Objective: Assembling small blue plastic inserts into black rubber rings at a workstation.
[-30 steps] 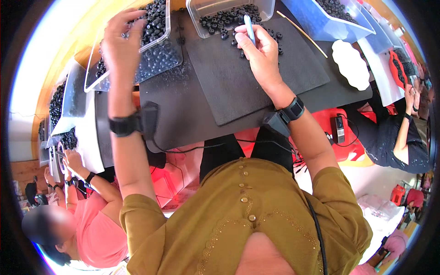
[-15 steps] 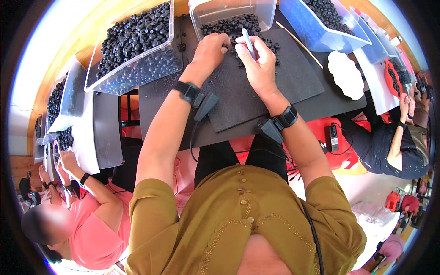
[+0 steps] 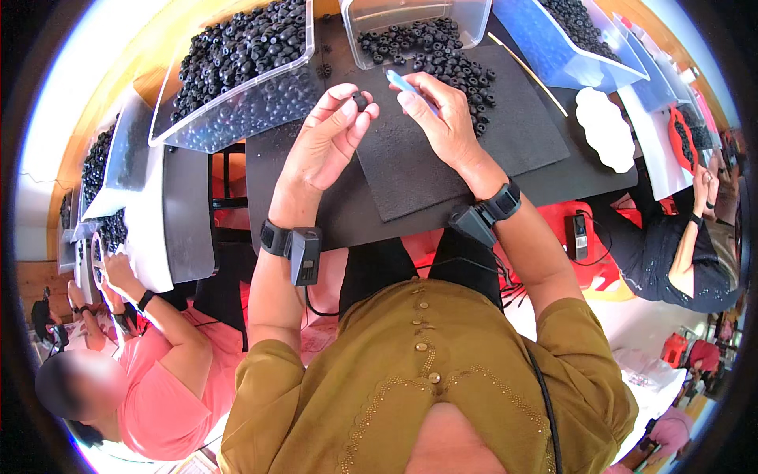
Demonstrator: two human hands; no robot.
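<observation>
My left hand (image 3: 328, 138) pinches a small black round part (image 3: 360, 100) between thumb and fingertips, above the black foam mat (image 3: 442, 150). My right hand (image 3: 442, 118) holds a thin light-blue tool (image 3: 403, 80) with its tip pointing toward that part. Both hands hover close together over the mat. A pile of the same black parts (image 3: 450, 59) lies on the mat just beyond my right hand, spilling from a clear tub (image 3: 410, 20).
A clear bin full of black parts (image 3: 237, 67) stands at the left on the black table (image 3: 347, 221). A blue tray (image 3: 568, 39) and a white scalloped dish (image 3: 604, 130) are at the right. Co-workers sit at left (image 3: 158, 371) and right (image 3: 679, 253).
My left hand came back from the left bin to the mat and now holds one black part. My right hand drew nearer with the tool.
</observation>
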